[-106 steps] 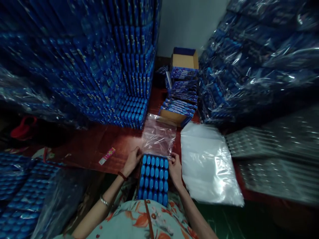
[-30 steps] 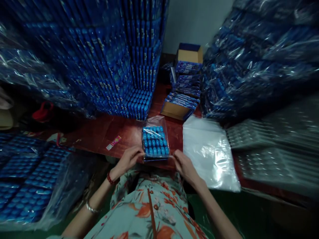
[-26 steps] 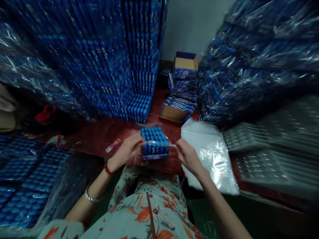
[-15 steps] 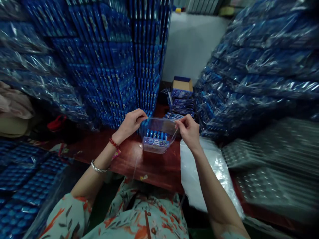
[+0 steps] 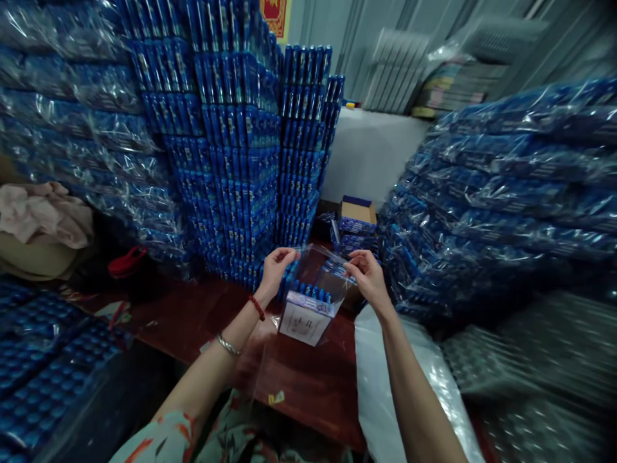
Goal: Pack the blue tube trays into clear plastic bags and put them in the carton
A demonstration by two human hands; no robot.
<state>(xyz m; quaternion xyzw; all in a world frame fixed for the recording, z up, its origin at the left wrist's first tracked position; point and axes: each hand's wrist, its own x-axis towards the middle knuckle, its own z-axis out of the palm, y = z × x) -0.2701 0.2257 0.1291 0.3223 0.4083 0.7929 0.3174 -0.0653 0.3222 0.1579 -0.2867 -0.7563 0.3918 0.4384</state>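
A clear plastic bag (image 5: 315,263) stretches between my two hands above the table. Its left upper edge is pinched in my left hand (image 5: 276,273), thumb against fingers. My right hand (image 5: 369,280) pinches the right upper edge the same way. Inside the bag sits a box (image 5: 304,321) with a white printed underside turned partly toward me and a purple printed side. A row of blue pens (image 5: 312,292) shows above the box's rim. The bag's lower end hangs around the box, close over the table; whether it touches is unclear.
Tall stacks of blue pens (image 5: 231,161) rise at the back left. Plastic-wrapped blue packs (image 5: 506,173) pile up on the right. Flat clear bags (image 5: 395,379) lie right of my hands, beside grey trays (image 5: 501,360). An open box (image 5: 357,212) tops a small stack behind. Red-handled scissors (image 5: 127,262) lie left.
The view has tipped upward, so everything sits lower in the picture. The bagged box has tilted and now shows its white underside. Both hands keep their pinch on the bag.
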